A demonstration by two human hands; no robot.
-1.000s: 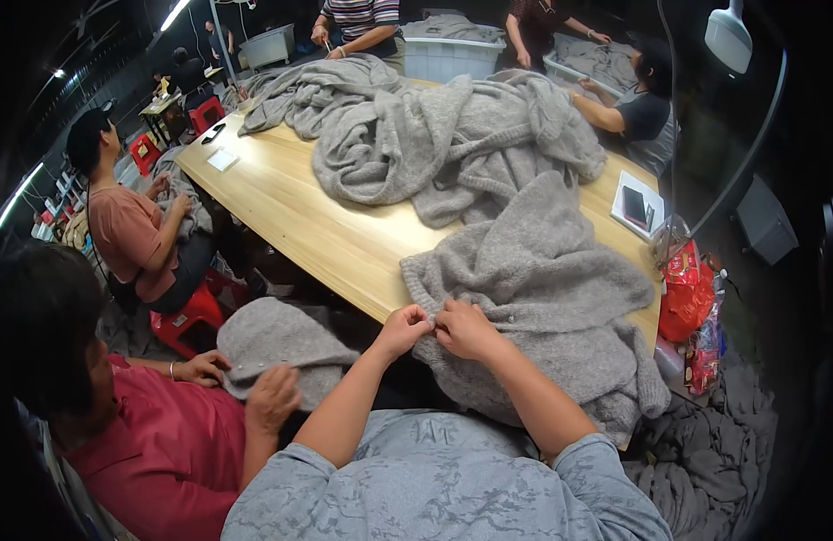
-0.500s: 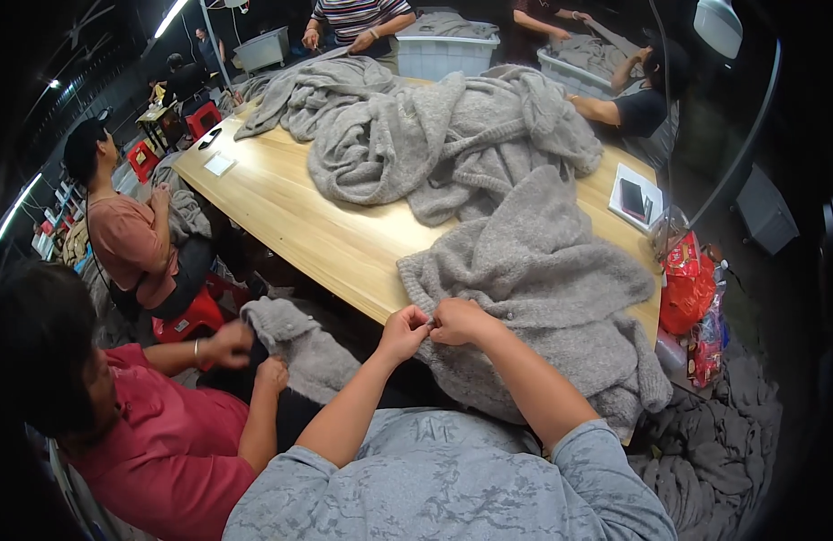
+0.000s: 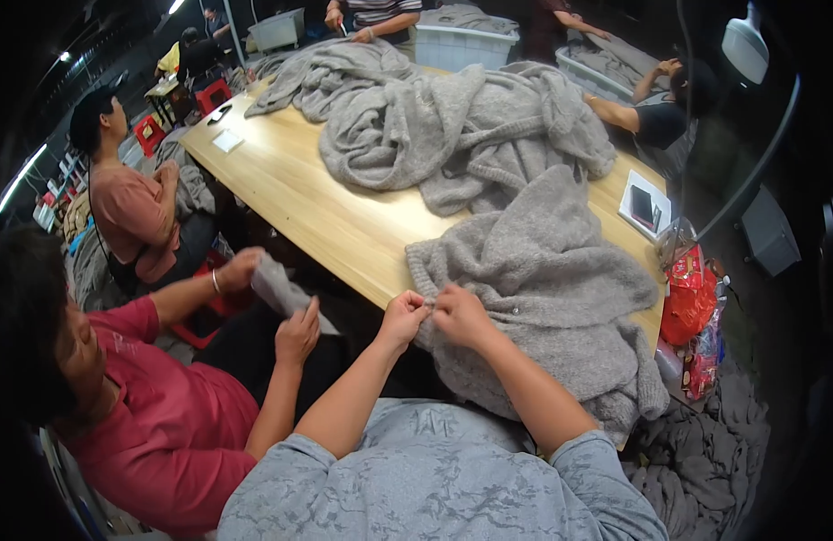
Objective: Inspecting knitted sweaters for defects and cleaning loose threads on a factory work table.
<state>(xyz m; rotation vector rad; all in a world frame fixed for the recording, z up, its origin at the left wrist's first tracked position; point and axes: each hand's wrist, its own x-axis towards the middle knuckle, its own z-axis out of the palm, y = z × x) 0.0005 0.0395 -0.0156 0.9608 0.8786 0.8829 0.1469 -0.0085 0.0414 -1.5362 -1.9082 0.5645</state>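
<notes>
A grey knitted garment [image 3: 561, 236], probably a cardigan, lies bunched over the near table edge, and part of it hangs down toward my lap. My left hand [image 3: 402, 321] is closed in a pinch at the garment's ribbed edge. Close beside it, my right hand [image 3: 462, 317] is also closed on that edge, its fingertips almost meeting the left ones. Whatever tiny thing sits between the fingertips is hidden. On the knit to the right of my right hand shows a small shiny dot, perhaps a button [image 3: 516, 311].
More grey knitwear [image 3: 389, 135] is heaped across the wooden table [image 3: 281, 194]. A phone [image 3: 642, 204] rests on white paper at the right, near a lamp [image 3: 746, 50] and a red bag [image 3: 689, 293]. At my left a co-worker in red [image 3: 178, 388] handles grey cloth.
My right fingers have shifted slightly at the edge, while my left hand keeps its pinch. The co-worker in red has lifted and turned the grey cloth. The view has tilted a little.
</notes>
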